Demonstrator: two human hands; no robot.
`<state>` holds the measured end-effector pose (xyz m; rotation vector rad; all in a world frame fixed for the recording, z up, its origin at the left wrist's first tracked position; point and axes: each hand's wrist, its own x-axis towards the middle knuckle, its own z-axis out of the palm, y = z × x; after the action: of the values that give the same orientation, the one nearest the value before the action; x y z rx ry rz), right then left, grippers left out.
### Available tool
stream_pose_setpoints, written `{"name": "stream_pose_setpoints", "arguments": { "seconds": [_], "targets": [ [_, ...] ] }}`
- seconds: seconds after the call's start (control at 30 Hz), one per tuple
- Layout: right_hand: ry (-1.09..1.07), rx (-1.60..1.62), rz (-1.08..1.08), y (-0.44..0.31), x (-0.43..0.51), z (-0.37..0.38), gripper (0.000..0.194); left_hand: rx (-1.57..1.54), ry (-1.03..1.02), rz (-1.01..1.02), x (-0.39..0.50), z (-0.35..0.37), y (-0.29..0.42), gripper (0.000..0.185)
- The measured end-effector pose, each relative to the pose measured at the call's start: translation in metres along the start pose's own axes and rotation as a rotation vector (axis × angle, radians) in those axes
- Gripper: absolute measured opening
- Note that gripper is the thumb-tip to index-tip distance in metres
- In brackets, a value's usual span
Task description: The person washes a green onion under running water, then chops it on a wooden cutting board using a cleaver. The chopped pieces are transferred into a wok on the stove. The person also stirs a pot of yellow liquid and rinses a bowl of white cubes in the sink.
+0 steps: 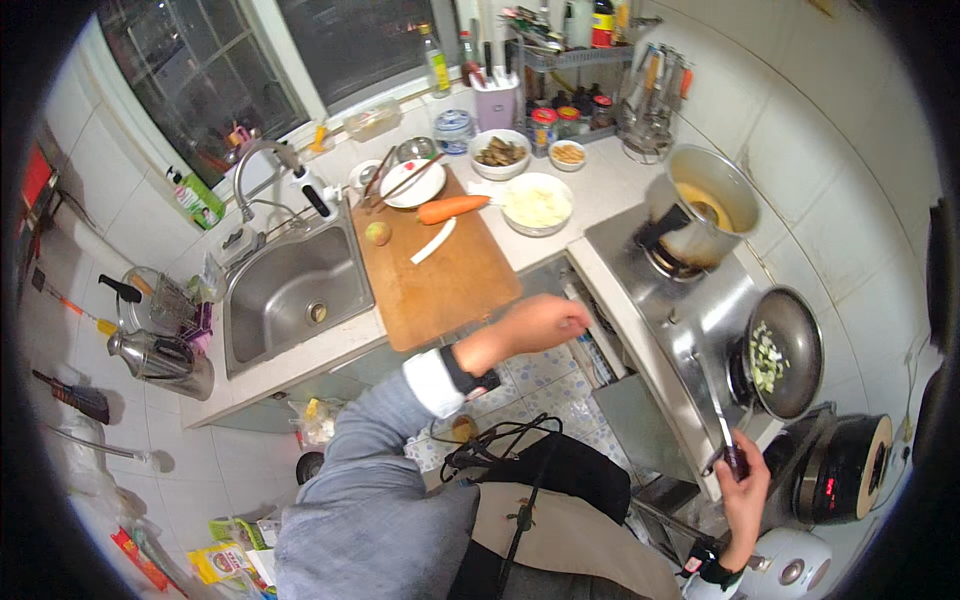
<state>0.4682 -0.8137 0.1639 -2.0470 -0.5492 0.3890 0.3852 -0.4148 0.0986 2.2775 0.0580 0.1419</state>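
Observation:
My right hand (742,476) grips the dark handle of a metal spatula (718,401), whose blade end lies over the steel stove top beside the wok. The dark wok (799,337) sits tilted on the near burner, with chopped scallion (766,364) gathered on its left side. My left hand (544,322) hovers past the cutting board's near right corner, above the gap before the open drawer. Its fingers are curled in and nothing shows in them. On the wooden cutting board (442,300) lie a carrot (452,209), a white strip (433,241) and a small roundish vegetable (379,233).
A pot (739,180) with yellowish liquid stands on the far burner. A bowl of pale slices (537,204) and a plate with chopsticks (413,183) are near the board. The steel sink (281,304) is at left. An open drawer (596,330) juts out. A cooker (840,469) stands right.

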Motion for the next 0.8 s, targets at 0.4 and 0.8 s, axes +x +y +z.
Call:
{"name": "stream_pose_setpoints", "arguments": {
  "seconds": [0.4, 0.8],
  "targets": [
    [-0.546, -0.509, -0.795, -0.090, 0.112, 0.299, 0.045, -0.014, 0.356, -0.547, -0.271, -0.117, -0.120, 0.021],
    [-0.850, -0.559, -1.051, -0.068, 0.188, 0.419, 0.046, -0.400, 0.603, -0.850, -0.343, -0.103, -0.123, 0.022]
  ]
}}
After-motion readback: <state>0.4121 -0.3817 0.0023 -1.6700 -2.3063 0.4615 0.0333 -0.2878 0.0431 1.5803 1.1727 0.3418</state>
